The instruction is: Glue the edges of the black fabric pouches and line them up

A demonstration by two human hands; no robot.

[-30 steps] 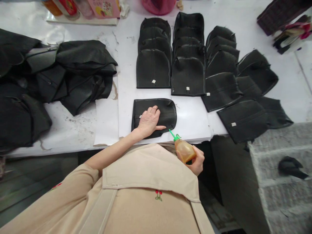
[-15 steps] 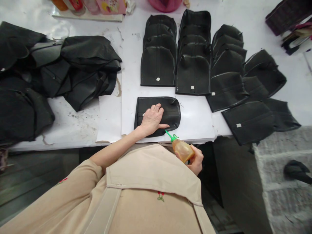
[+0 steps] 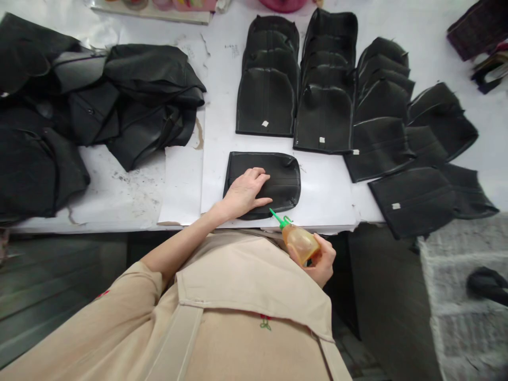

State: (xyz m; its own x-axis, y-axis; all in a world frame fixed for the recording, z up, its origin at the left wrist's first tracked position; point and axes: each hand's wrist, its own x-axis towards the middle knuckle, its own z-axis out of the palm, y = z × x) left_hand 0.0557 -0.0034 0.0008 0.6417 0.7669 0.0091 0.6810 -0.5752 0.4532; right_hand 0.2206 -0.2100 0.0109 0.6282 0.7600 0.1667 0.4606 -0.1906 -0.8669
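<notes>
A black leather-like panel [image 3: 280,182] with one rounded end lies flat on the white work surface before me. Resting on its left part is my left hand [image 3: 246,193], fingers spread and thumb stretched to the right. My right hand [image 3: 319,262] is wrapped around a squeeze bottle [image 3: 299,242] holding amber liquid. The bottle's thin green nozzle points up and left, its tip at the panel's near edge close to my left thumb. Whether liquid comes out is too small to tell.
Overlapping rows of similar black panels [image 3: 265,100] lie beyond and to the right, several with small white tags. A heap of black pieces [image 3: 151,79] covers the left. At the back stand a white tray [image 3: 159,11] and a pink container [image 3: 283,4]. The table edge [image 3: 99,228] runs before me.
The whole view has shifted slightly. My left hand's fingers have moved a little on the panel; the bottle's tip stays by the near edge.
</notes>
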